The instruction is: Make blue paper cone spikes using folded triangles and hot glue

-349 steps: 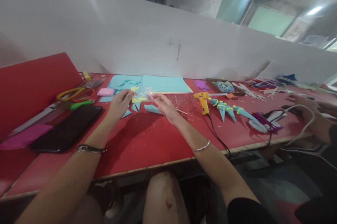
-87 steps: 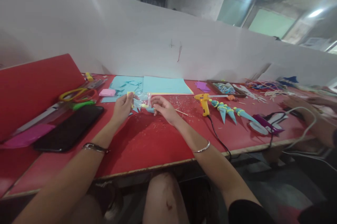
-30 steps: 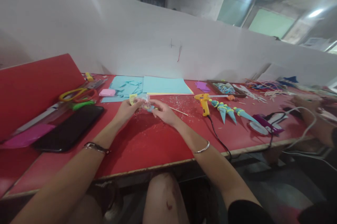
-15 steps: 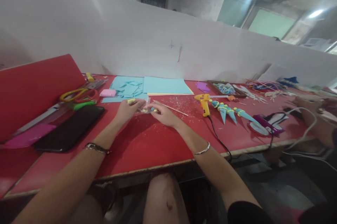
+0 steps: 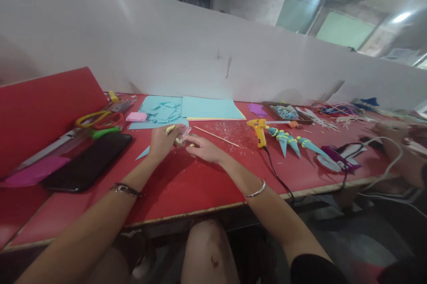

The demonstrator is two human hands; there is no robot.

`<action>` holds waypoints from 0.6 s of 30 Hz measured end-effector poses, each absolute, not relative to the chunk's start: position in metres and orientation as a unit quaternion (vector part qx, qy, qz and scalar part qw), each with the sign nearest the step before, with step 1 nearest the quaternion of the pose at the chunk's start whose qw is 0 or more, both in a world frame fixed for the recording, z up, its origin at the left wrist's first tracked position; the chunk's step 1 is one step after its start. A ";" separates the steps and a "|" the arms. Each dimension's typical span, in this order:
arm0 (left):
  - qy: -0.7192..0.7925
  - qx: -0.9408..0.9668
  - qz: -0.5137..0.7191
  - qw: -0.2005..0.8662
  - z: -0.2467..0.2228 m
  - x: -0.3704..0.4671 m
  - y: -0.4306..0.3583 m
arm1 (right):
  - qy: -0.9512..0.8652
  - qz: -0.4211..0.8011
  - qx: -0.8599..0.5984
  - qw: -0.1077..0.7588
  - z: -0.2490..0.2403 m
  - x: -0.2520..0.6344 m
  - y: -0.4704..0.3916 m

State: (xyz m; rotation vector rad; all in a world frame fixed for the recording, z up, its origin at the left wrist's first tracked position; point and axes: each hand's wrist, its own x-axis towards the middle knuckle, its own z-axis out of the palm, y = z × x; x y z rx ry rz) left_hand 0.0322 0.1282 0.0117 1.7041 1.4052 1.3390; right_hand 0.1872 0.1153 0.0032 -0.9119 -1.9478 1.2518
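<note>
My left hand (image 5: 162, 141) is closed around a small clear plastic bag (image 5: 183, 136) with yellow bits in it, and a yellow piece (image 5: 170, 128) shows at its fingers. A pale blue paper cone (image 5: 143, 153) sticks out on the left of that hand. My right hand (image 5: 204, 148) is beside the bag, its fingers bent together at a small yellow piece (image 5: 192, 145). A thin wooden stick (image 5: 216, 135) lies behind my right hand. Light blue paper sheets (image 5: 210, 108) and cut blue pieces (image 5: 164, 112) lie at the back.
To the right are a yellow glue gun (image 5: 258, 132), blue cones with yellow beads (image 5: 283, 140) and a tray (image 5: 305, 120). On the left lie a black phone (image 5: 88, 164), scissors (image 5: 93, 120) and a pink block (image 5: 136, 117). Another person's arm (image 5: 400, 155) is at the far right.
My left hand has turned, and the blue cone now shows at its left. The bag has tilted more upright and moved slightly left. My right hand has shifted slightly down.
</note>
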 end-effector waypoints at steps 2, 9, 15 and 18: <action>0.526 0.643 0.488 0.269 0.013 0.033 0.126 | -0.712 0.529 -0.323 0.329 0.001 0.187 0.115; 0.536 0.668 0.483 0.183 0.009 0.033 0.128 | -0.577 0.690 -0.251 0.359 -0.002 0.184 0.117; 0.530 0.671 0.485 0.184 0.011 0.034 0.126 | -0.583 0.678 -0.257 0.365 0.000 0.185 0.116; 0.524 0.671 0.492 0.182 0.011 0.032 0.127 | -0.581 0.676 -0.262 0.369 0.000 0.184 0.115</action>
